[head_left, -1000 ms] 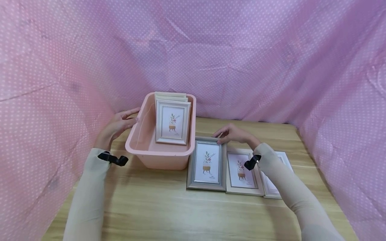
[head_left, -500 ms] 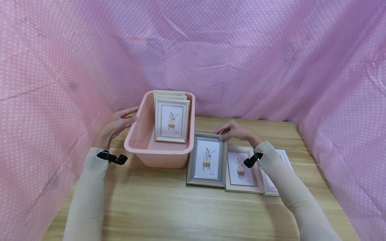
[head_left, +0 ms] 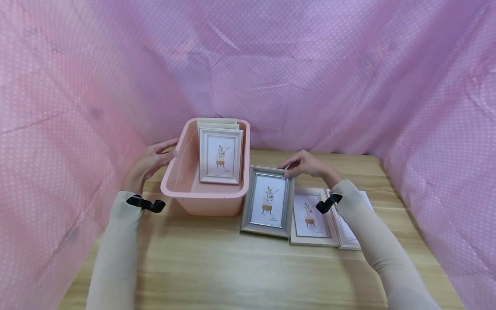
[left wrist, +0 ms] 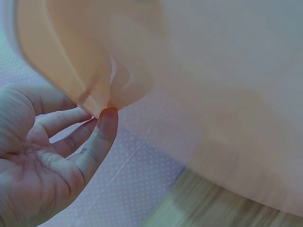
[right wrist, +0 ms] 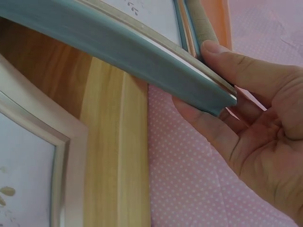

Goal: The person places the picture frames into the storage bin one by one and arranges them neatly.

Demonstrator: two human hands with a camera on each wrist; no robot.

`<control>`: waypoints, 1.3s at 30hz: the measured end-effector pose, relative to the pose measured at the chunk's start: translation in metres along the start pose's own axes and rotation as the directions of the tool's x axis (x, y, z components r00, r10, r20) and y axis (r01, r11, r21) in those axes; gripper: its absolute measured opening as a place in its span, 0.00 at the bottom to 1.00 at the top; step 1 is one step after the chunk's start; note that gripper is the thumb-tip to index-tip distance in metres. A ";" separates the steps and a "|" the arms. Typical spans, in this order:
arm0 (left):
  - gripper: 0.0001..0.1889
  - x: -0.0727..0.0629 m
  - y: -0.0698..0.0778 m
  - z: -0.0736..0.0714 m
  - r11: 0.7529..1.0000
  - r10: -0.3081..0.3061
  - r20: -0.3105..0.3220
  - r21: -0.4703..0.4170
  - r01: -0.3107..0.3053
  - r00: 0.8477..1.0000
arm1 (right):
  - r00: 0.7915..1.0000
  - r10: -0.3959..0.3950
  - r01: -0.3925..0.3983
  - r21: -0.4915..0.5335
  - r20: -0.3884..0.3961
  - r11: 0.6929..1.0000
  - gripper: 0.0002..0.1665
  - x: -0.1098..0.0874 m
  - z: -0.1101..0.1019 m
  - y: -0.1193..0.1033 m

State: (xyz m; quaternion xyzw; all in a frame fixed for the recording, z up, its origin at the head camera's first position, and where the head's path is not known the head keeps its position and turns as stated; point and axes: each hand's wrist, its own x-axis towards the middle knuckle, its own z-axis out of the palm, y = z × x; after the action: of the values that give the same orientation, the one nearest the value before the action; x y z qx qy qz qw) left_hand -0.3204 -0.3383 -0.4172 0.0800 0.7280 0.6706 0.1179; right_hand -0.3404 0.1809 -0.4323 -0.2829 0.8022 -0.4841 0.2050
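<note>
Head view: right hand (head_left: 308, 165) pinches the upper right corner of the grey frame (head_left: 268, 200), its far end tilted off the wooden table (head_left: 193, 267), just beside the pink tub (head_left: 211, 206). Left hand (head_left: 149, 162) pinches the tub's rim. Cream frame (head_left: 311, 217) lies beside the grey one; silver-white frame (head_left: 221, 157) stands inside the tub.

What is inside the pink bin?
In the pink bin, a silvery-white picture frame with a potted-plant print is frontmost. Pale top edges of other frames show behind it; their fronts are covered, so any pictures cannot be seen.
</note>
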 end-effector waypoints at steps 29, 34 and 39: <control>0.36 -0.004 -0.008 0.002 0.997 0.038 0.000 -0.063 -0.038 0.999 | 0.985 0.010 -0.030 -0.109 -0.172 0.994 0.20 -0.010 -0.036 -0.039; 0.36 -0.003 -0.008 0.001 0.998 0.032 0.000 -0.062 -0.032 0.999 | 0.977 0.015 -0.043 -0.129 -0.212 0.991 0.20 -0.012 -0.043 -0.045; 0.37 -0.004 -0.008 0.000 0.999 0.020 -0.001 -0.050 -0.020 1.000 | 0.964 0.012 -0.056 -0.160 -0.267 0.986 0.19 -0.015 -0.047 -0.052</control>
State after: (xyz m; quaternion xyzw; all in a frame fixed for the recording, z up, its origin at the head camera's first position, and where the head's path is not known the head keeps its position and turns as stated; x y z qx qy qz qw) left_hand -0.3159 -0.3404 -0.4248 0.0844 0.7103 0.6897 0.1130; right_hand -0.3441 0.2027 -0.3641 -0.2177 0.8647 -0.4456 0.0799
